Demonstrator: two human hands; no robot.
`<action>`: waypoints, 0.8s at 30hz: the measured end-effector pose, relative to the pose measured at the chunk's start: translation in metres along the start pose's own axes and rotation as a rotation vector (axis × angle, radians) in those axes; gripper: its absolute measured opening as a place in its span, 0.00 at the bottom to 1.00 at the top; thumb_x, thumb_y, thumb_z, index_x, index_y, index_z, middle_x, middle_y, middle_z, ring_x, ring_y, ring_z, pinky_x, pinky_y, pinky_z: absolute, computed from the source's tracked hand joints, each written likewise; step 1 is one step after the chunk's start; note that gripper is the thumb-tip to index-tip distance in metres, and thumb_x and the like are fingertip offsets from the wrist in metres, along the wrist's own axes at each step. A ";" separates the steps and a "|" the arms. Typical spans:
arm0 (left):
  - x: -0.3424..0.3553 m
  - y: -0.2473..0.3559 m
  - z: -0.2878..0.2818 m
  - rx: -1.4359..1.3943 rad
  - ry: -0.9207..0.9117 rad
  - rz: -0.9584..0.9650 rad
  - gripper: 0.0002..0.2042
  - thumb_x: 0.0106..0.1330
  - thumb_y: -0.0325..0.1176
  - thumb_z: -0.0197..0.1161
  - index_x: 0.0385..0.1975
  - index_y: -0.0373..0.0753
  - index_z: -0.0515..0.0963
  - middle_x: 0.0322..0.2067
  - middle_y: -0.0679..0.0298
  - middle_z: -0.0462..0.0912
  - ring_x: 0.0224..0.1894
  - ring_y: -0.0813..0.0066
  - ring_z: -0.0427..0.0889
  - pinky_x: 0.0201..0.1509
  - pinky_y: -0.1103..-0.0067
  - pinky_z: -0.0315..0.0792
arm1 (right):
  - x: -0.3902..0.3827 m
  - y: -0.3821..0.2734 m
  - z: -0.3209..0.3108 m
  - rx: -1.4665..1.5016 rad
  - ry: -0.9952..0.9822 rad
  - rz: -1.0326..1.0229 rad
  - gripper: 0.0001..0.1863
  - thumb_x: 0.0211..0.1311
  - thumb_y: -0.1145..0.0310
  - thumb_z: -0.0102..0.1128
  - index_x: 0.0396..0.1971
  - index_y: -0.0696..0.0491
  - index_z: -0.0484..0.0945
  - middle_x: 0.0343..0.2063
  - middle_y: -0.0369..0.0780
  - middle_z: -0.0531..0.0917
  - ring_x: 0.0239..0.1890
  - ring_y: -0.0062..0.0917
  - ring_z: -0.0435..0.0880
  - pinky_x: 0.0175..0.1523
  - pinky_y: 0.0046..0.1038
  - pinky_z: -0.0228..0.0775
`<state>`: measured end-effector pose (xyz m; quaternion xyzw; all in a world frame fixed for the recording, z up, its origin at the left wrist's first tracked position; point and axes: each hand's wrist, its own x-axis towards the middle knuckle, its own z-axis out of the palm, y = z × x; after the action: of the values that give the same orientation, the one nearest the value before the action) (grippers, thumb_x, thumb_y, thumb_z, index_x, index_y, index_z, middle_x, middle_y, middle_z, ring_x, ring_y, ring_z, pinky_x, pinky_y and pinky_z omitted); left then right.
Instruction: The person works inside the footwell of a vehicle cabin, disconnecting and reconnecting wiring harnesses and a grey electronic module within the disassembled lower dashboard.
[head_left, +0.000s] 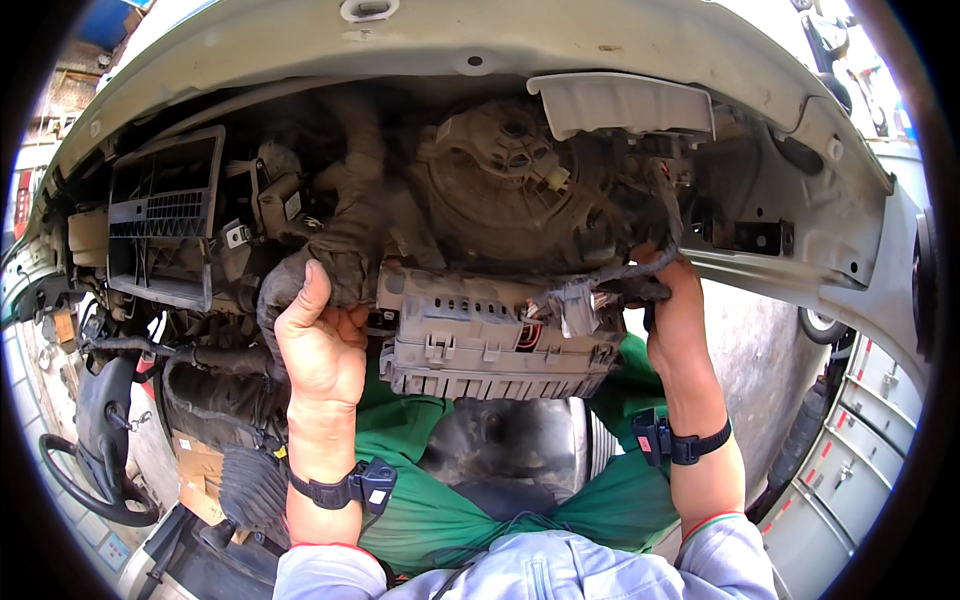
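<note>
My left hand (320,340) is curled at the left end of a dusty plastic junction box (460,315), against a thick dark wrapped hose or harness (280,290); its thumb points up and exactly what its fingers grip is hidden. My right hand (665,290) is at the box's right end, fingers bent around a dark part by a wrapped wire harness (670,230); the fingertips are partly hidden. A grey connector with wires (578,305) lies on the box's right top. Above the box is a round dusty blower housing (490,200).
An open black duct frame (160,250) and beige body beam (420,40) surround the cavity. A steering wheel (90,495) and cardboard (195,465) lie low left. My green-clad legs (400,440) are beneath; a grey panelled cabinet (840,460) stands right.
</note>
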<state>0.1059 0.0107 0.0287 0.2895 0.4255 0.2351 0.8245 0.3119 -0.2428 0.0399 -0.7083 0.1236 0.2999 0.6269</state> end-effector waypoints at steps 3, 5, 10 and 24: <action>-0.001 0.000 0.003 -0.026 0.034 0.001 0.27 0.66 0.47 0.63 0.57 0.31 0.74 0.52 0.52 0.82 0.53 0.57 0.81 0.62 0.66 0.72 | 0.000 -0.001 0.000 0.019 0.004 -0.013 0.12 0.63 0.63 0.52 0.38 0.55 0.79 0.29 0.36 0.81 0.31 0.20 0.78 0.35 0.23 0.66; -0.002 0.003 0.005 0.004 -0.007 0.004 0.27 0.67 0.47 0.63 0.56 0.30 0.74 0.51 0.51 0.82 0.52 0.57 0.82 0.62 0.67 0.72 | 0.004 0.004 -0.004 0.013 -0.032 -0.029 0.12 0.63 0.63 0.53 0.38 0.55 0.79 0.30 0.36 0.82 0.31 0.19 0.78 0.35 0.22 0.67; 0.000 0.001 0.002 0.020 -0.053 -0.003 0.27 0.67 0.47 0.63 0.56 0.29 0.74 0.50 0.51 0.82 0.52 0.57 0.82 0.61 0.68 0.72 | -0.002 -0.005 0.004 0.085 -0.012 0.031 0.09 0.59 0.71 0.51 0.35 0.59 0.77 0.30 0.36 0.77 0.34 0.22 0.76 0.43 0.25 0.66; 0.000 -0.002 0.006 0.004 -0.030 0.001 0.25 0.68 0.44 0.62 0.56 0.29 0.74 0.52 0.51 0.82 0.53 0.58 0.81 0.63 0.68 0.71 | -0.002 -0.005 0.006 0.108 0.001 0.017 0.08 0.61 0.69 0.52 0.35 0.58 0.76 0.30 0.37 0.77 0.34 0.24 0.80 0.39 0.25 0.66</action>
<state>0.1114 0.0079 0.0304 0.2951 0.4136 0.2304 0.8299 0.3114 -0.2365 0.0452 -0.6726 0.1459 0.2977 0.6616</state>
